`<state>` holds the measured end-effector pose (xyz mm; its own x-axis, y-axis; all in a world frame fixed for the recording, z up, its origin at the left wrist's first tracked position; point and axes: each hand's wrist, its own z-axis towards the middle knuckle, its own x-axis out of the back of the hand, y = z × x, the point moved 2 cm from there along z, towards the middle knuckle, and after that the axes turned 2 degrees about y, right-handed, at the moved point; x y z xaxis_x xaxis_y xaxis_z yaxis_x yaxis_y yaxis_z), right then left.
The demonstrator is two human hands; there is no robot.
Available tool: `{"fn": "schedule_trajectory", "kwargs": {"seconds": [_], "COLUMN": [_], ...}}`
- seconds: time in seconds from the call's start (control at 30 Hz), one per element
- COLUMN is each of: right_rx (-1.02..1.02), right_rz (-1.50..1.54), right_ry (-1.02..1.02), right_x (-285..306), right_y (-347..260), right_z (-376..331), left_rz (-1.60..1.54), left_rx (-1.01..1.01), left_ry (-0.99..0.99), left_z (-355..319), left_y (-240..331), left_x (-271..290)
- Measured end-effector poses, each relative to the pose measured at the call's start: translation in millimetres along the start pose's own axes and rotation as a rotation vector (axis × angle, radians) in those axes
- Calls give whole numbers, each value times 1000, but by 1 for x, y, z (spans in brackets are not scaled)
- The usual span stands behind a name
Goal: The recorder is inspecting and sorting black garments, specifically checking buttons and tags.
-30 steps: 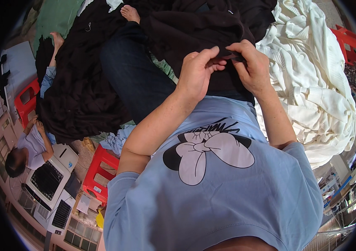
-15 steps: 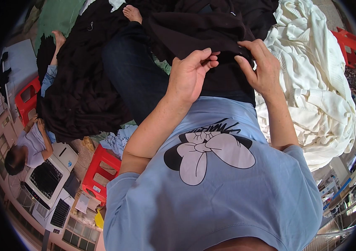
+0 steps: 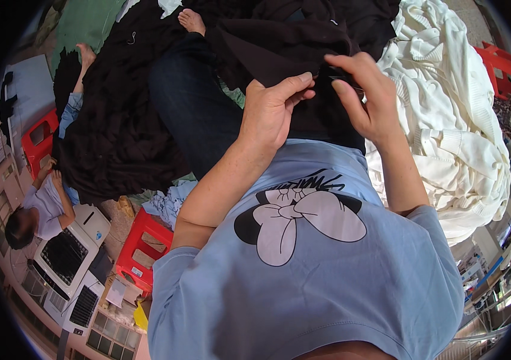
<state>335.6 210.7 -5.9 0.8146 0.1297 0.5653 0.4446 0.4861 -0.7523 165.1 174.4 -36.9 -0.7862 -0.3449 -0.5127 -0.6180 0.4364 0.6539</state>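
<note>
A dark brown-black knitted garment (image 3: pixel 279 45) is spread over my lap. My left hand (image 3: pixel 270 108) is closed, its thumb and fingertips pinching the garment's near edge. Just to the right, my right hand (image 3: pixel 366 96) is raised over the cloth, thumb and forefinger apart with a gap between them. A faint thin line shows near those fingertips, too fine to make out. The other fingers of the right hand are mostly hidden behind it.
A large heap of white knitwear (image 3: pixel 447 138) lies to my right, and dark cloth (image 3: pixel 117 132) is piled on my left. Red plastic stools (image 3: pixel 141 249) stand at both sides. Another person (image 3: pixel 45 210) sits at the far left by a white boxy machine (image 3: pixel 66 255).
My right hand has shifted slightly left, toward the left hand, and its thumb and forefinger have turned. The left hand keeps its pinch in nearly the same place.
</note>
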Motion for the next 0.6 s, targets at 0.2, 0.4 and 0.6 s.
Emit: {"fn": "schedule_trajectory", "kwargs": {"seconds": [0.2, 0.4, 0.6], "right_rx": [-173, -143, 14], "right_rz": [51, 216, -142], "right_ry": [-173, 153, 79], "right_x": [-10, 5, -3], "right_y": [22, -3, -12], "right_z": [-21, -6, 6], "left_rz": [-64, -47, -104], "left_rx": [-88, -153, -189], "left_ry": [-2, 29, 37], "left_z": [2, -3, -9], "left_y": [3, 10, 16], "left_x": [4, -6, -20]}}
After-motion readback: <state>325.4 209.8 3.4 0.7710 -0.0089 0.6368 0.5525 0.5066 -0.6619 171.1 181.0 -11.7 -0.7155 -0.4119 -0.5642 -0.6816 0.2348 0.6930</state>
